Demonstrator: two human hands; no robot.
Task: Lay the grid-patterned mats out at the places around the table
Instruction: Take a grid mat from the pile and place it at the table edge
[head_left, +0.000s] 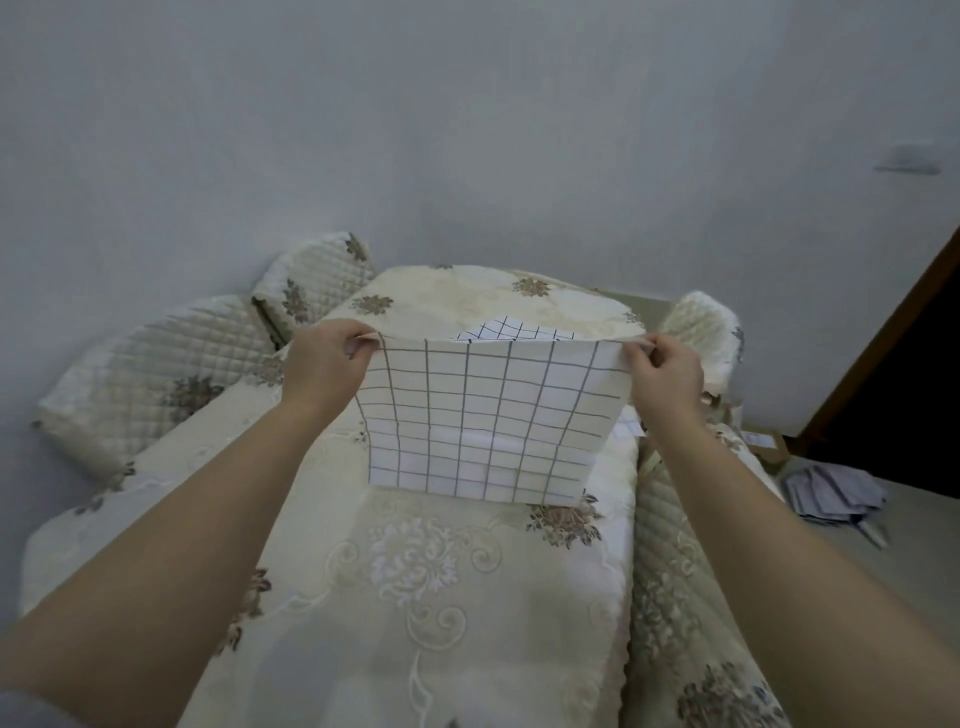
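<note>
A white mat with a grey grid pattern (483, 415) hangs in the air over the table (415, 597), which is covered by a cream floral cloth. My left hand (322, 364) pinches its upper left corner and my right hand (665, 374) pinches its upper right corner. Its lower edge hangs close to the cloth. Behind the held mat, part of a second grid mat (514, 330) lies on the far end of the table. A sliver of another grid mat (629, 423) shows under the right side of the held one.
Chairs with quilted cream covers stand at the left (145, 384), far left (317, 280) and far right (706, 332), another at the near right (691, 597). A pile of papers (831, 493) and a cardboard box (769, 447) lie on the floor at the right, near a dark doorway.
</note>
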